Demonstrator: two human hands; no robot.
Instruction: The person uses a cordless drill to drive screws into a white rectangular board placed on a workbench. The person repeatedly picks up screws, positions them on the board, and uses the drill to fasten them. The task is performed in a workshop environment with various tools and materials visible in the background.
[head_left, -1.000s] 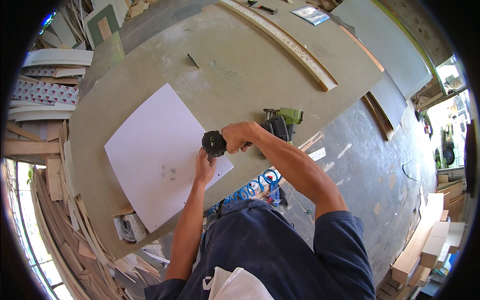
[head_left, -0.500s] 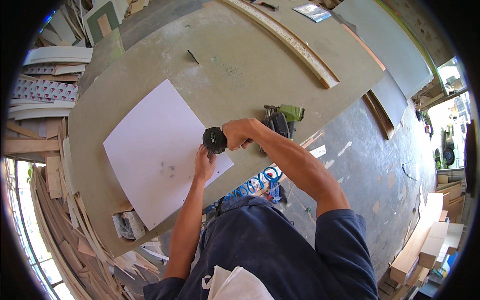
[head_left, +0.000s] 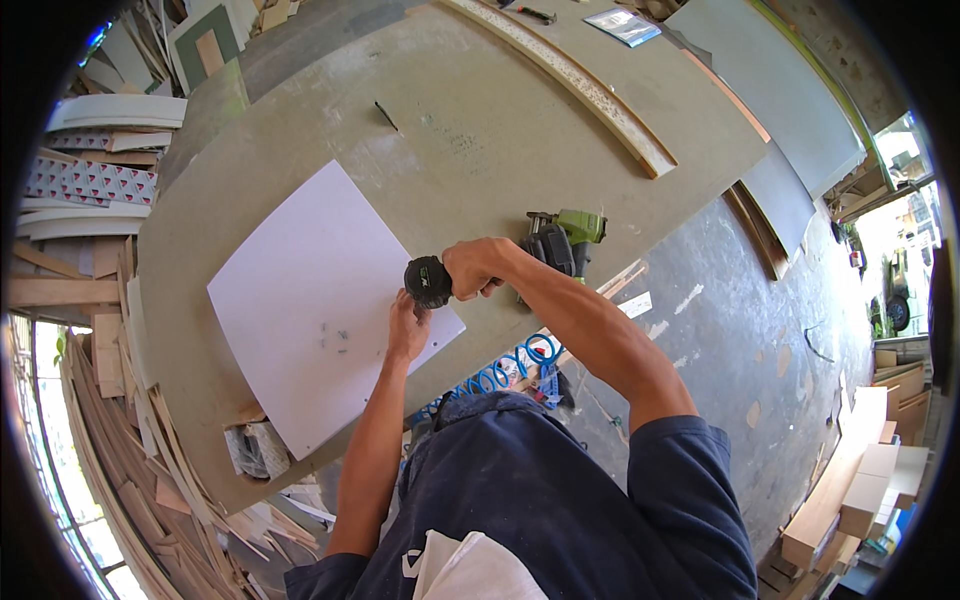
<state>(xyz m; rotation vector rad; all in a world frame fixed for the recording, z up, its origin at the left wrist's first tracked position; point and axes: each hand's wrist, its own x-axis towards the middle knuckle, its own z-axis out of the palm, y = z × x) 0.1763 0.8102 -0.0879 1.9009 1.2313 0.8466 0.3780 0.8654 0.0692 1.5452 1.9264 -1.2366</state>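
Observation:
A white panel [head_left: 310, 280] lies flat on the large olive-grey tabletop [head_left: 450, 190]. Over its right corner, my right hand [head_left: 474, 268] is wrapped round a black cordless drill [head_left: 429, 281], seen from its rear end. My left hand [head_left: 407, 325] is closed just beneath the drill, fingers pinched together at the panel's right side. The drill's body hides its tip and whatever those fingers hold. Several small screws [head_left: 341, 336] lie loose on the panel, left of my left hand.
A green and black nail gun [head_left: 572, 240] lies right of my right hand. A coiled blue air hose [head_left: 500, 372] runs along the near edge. Farther off are a long curved strip [head_left: 570, 80] and a dark pen-like stick [head_left: 386, 115]. A plastic bag [head_left: 258, 450] sits at the near left.
Almost nothing differs. Both hands and the drill stay over the panel's right corner, with only a very slight shift of the whole view.

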